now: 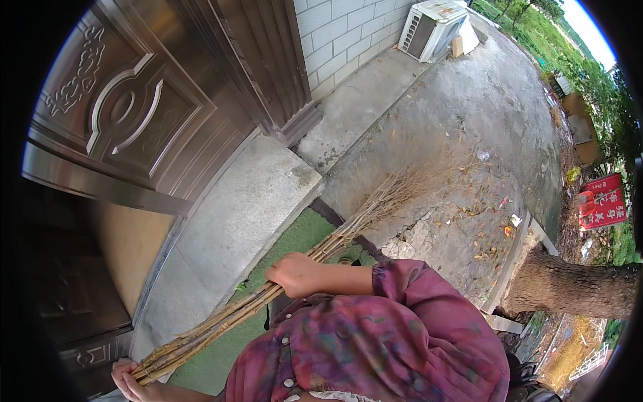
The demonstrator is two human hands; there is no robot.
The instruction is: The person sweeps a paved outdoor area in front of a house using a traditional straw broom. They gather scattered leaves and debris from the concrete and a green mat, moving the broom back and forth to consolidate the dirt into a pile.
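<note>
A long broom of bundled twigs (348, 230) slants across the view, its thin brush end spread over the grey concrete ground (402, 134). My right hand (295, 275) is wrapped round the handle near the middle of the bundle. Down at the lower left, my left hand (130, 380) grips the butt end of the handle. Past the brush tips lie scattered dry leaves (487, 251) and a white scrap of litter (515, 220). The finest twigs look blurred against the ground.
Brown panelled metal doors (134, 114) stand at the left above a concrete step (234, 194). Green matting (295, 240) lies beside that step. An air-conditioner unit (429, 30) sits by the far wall. At the right are a tree trunk (569, 285) and a red sign (605, 201).
</note>
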